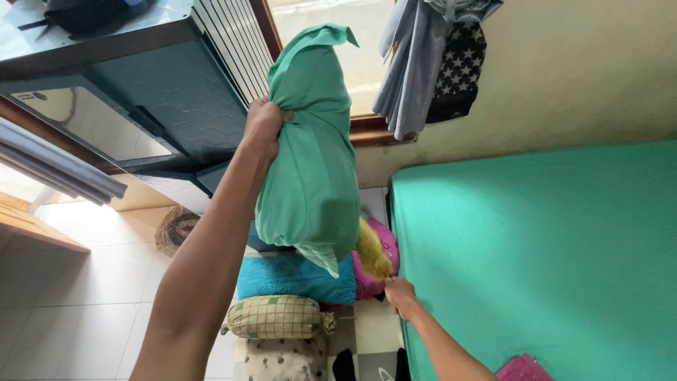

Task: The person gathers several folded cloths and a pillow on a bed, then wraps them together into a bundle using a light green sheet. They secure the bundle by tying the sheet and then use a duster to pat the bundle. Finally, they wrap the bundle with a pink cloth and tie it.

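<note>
My left hand (264, 125) is raised and grips a pillow in a green case (310, 162) by its gathered upper part, so the pillow hangs in the air above the floor. My right hand (400, 295) is low, beside the edge of the mattress with a green sheet (550, 254); its fingers are curled near a pink cushion (374, 271), and whether it holds anything is unclear. A yellow fuzzy thing (371, 252) lies on the pink cushion, just under the hanging pillow.
On the tiled floor (70, 282) lie a blue pillow (293, 279), a checked bolster (275, 317) and a patterned pillow (285, 360). A dark plastic cabinet (155, 92) stands at the left. Clothes (430, 56) hang by the window. A round woven mat (175, 229) lies near the cabinet.
</note>
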